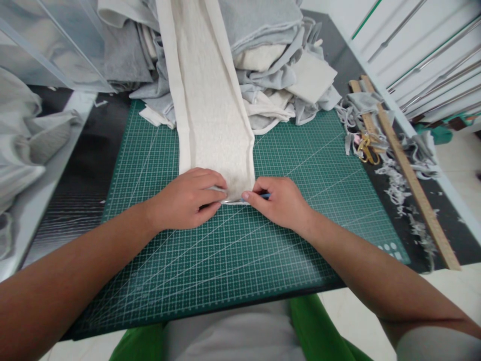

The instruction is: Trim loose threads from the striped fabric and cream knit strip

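A long cream fabric strip (214,100) with raised side edges runs down the green cutting mat towards me. My left hand (191,198) pinches its near end, thumb and fingers closed on the cloth edge. Just to the right, my right hand (280,200) is closed around a slim blue-handled tool (265,196). The tool's thin metal tip points left along the near edge of the strip, between my two hands. My right fingers hide most of the handle, so its exact kind cannot be made out.
Piles of grey and cream cloth (263,30) stand behind the cutting mat (225,260). Gold-handled scissors (368,149), fabric scraps (393,185) and a long wooden ruler (413,195) lie along the right side. More grey cloth (28,145) is on the left, near a translucent bin (56,40).
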The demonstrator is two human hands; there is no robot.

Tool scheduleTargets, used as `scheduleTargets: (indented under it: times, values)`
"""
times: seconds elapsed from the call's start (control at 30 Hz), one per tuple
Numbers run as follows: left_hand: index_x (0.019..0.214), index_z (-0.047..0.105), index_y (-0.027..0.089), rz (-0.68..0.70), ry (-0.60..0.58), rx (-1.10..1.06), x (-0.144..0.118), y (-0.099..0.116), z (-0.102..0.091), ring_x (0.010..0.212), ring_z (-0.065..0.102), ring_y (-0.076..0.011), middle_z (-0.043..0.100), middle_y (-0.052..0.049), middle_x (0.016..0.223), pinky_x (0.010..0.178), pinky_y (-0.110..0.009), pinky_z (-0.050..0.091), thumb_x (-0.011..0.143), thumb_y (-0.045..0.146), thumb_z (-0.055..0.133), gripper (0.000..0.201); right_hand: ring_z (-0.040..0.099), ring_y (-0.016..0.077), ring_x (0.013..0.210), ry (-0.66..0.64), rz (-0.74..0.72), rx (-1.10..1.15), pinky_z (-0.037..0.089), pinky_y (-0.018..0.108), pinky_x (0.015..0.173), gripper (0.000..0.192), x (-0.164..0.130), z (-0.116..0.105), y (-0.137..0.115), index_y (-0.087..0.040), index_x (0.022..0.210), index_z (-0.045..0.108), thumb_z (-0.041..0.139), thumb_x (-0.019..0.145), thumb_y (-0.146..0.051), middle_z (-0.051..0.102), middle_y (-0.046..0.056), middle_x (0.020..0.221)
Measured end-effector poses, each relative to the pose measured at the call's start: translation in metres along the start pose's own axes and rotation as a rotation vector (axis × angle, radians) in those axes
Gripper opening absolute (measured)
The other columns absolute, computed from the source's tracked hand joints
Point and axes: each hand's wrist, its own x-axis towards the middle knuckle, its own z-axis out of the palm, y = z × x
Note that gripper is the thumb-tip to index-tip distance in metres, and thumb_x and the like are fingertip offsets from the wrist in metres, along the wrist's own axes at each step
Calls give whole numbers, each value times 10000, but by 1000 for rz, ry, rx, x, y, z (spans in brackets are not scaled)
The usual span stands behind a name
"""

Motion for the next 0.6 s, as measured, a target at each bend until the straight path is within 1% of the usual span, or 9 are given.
scheduleTargets:
  times: [0.3,0.6]
  values:
    - [993,681,172,2,-4,8,0,1,-2,1040,593,-213,649,-75,1085,922,-404,481,869,181,561,173,519,99,577,8,10,3,316,259,561,304,1,0,3,-184,655,617,601,848,-418,646,-13,644]
    - [997,685,168,12,17,0,0,0,1,1043,595,-214,648,-79,1093,932,-408,483,860,175,575,175,525,100,579,27,5,-31,311,258,562,311,-1,3,-2,-186,661,618,592,854,-428,651,-14,648]
